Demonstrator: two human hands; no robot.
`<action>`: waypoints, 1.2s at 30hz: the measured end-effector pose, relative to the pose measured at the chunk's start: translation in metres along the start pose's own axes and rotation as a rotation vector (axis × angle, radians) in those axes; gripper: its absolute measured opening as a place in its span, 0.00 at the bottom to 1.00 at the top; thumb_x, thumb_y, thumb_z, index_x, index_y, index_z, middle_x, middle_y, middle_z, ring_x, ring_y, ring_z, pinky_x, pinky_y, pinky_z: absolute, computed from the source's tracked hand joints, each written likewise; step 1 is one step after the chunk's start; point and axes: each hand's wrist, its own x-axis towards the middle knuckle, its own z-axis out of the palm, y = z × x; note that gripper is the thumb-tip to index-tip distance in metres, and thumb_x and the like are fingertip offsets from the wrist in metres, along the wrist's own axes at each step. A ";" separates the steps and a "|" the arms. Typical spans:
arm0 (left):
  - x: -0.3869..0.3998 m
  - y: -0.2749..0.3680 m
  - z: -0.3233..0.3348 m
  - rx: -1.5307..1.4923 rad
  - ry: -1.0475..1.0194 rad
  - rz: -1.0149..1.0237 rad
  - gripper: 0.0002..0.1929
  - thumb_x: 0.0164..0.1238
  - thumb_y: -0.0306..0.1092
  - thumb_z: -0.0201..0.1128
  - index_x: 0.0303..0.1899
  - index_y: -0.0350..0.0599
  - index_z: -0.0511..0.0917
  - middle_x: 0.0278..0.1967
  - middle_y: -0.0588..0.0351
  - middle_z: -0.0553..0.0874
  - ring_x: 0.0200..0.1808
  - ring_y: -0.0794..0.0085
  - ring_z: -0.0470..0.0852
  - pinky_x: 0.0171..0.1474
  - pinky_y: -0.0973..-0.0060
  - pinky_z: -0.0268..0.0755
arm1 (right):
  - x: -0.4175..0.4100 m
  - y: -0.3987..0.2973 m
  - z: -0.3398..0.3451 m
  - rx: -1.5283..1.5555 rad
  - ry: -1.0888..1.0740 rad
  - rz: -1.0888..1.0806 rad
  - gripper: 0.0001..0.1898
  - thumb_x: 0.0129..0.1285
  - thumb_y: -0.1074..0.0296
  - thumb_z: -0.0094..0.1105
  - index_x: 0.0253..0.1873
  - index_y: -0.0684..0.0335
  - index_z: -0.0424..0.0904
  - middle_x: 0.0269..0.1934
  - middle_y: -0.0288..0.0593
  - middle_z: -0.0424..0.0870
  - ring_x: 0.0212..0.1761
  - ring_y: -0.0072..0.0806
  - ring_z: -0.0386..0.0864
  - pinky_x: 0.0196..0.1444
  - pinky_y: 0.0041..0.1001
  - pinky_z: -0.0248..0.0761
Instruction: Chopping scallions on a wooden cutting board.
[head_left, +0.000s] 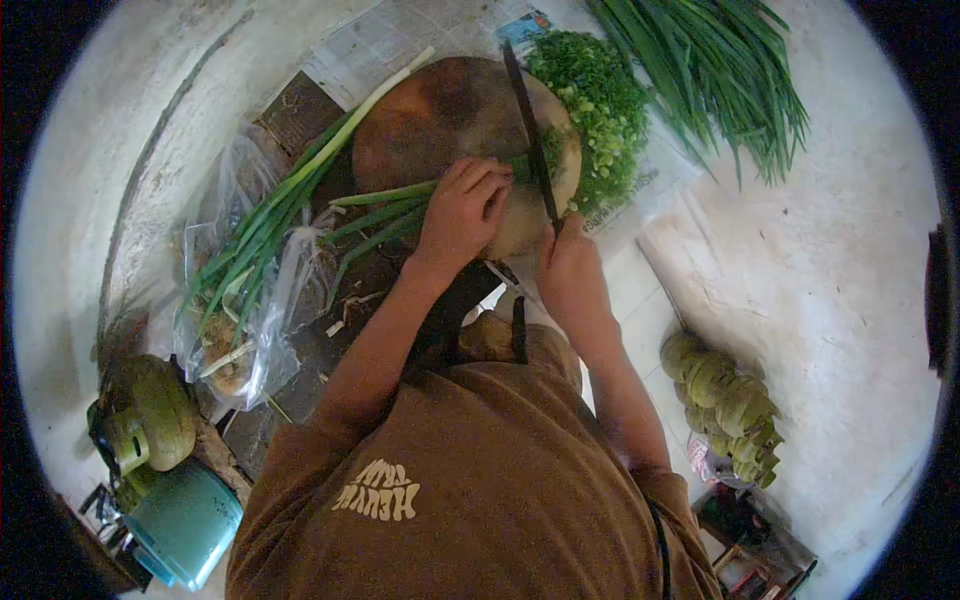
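Note:
On a round wooden chopping board (465, 112), my left hand (469, 206) presses down a bunch of green onions (375, 202), fingers curled. Their uncut leaves trail off to the left, past the board's rim. My right hand (571, 277) grips a long dark knife (532, 127) at its near end. The blade lies across the board's right part, just right of my left fingers, over the cut end of the bunch. A heap of chopped green onion (600, 112) lies against the board's right edge, on newspaper (660, 176).
Long green leaves (720, 82) lie at the upper right. More green onions (300, 180) rest left of the board, over a clear plastic bag (277, 315). At lower left are a green gas cylinder (150, 412) and a turquoise container (184, 517). Stacked greenish objects (720, 405) stand at right.

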 end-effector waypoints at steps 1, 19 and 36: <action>0.000 0.000 0.000 0.010 -0.003 -0.009 0.07 0.58 0.24 0.64 0.38 0.39 0.80 0.43 0.54 0.83 0.49 0.58 0.79 0.55 0.63 0.72 | 0.001 0.005 0.000 -0.071 0.019 0.002 0.13 0.72 0.64 0.47 0.42 0.72 0.65 0.26 0.69 0.77 0.29 0.66 0.77 0.30 0.56 0.68; 0.003 0.003 -0.003 0.001 -0.010 -0.010 0.06 0.58 0.25 0.64 0.38 0.39 0.80 0.44 0.54 0.82 0.49 0.58 0.79 0.55 0.63 0.73 | 0.013 0.003 -0.014 -0.026 0.101 -0.118 0.12 0.72 0.67 0.48 0.39 0.71 0.65 0.22 0.68 0.75 0.27 0.65 0.75 0.28 0.51 0.65; 0.008 0.015 -0.009 -0.038 -0.016 -0.120 0.08 0.62 0.30 0.64 0.41 0.41 0.77 0.47 0.50 0.79 0.50 0.53 0.77 0.53 0.58 0.70 | -0.018 0.025 -0.047 0.177 -0.053 0.108 0.10 0.71 0.67 0.48 0.44 0.70 0.68 0.25 0.62 0.77 0.28 0.60 0.77 0.30 0.46 0.67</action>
